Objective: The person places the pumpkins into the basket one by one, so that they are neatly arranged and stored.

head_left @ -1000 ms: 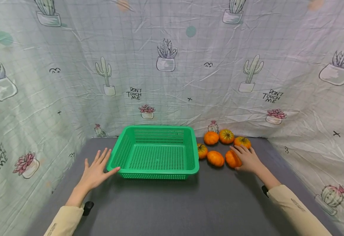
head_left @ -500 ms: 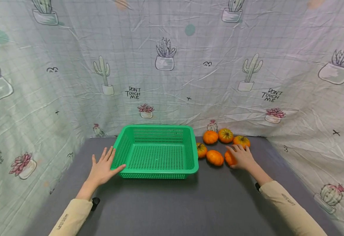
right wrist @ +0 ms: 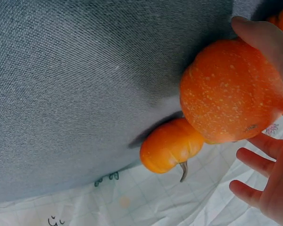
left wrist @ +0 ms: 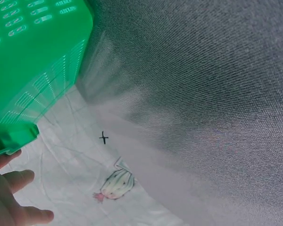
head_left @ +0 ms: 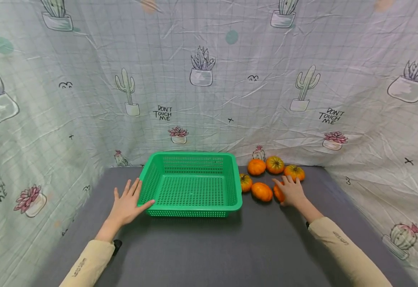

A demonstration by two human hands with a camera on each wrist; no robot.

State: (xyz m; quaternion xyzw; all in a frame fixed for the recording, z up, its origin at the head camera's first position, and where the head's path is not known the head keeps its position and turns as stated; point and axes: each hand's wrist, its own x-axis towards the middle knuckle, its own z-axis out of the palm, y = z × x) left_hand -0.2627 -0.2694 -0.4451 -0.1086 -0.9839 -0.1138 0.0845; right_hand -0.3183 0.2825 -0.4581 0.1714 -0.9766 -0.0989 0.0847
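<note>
My left hand [head_left: 126,207] lies with fingers spread at the left rim of a green plastic basket [head_left: 194,208], its thumb over the front left corner. In the left wrist view its fingers [left wrist: 20,180] show beside and just under the basket's rim [left wrist: 19,139]. My right hand [head_left: 295,194] reaches over an orange mini pumpkin [head_left: 278,193] and covers much of it. In the right wrist view this speckled pumpkin [right wrist: 231,89] sits between the thumb [right wrist: 262,35] on one side and the fingers [right wrist: 254,162] on the other, in a grip.
Several other pumpkins lie right of the basket: one at its side [head_left: 245,183], one in front [head_left: 261,192], others along the back [head_left: 256,167]. A stemmed pumpkin [right wrist: 172,146] sits close beyond the gripped one. A printed cloth [head_left: 209,119] hangs behind the grey table [head_left: 209,247].
My left hand has moved right onto the basket's rim. My right hand has shifted left, further over the pumpkin. The basket and pumpkins stand about where they were.
</note>
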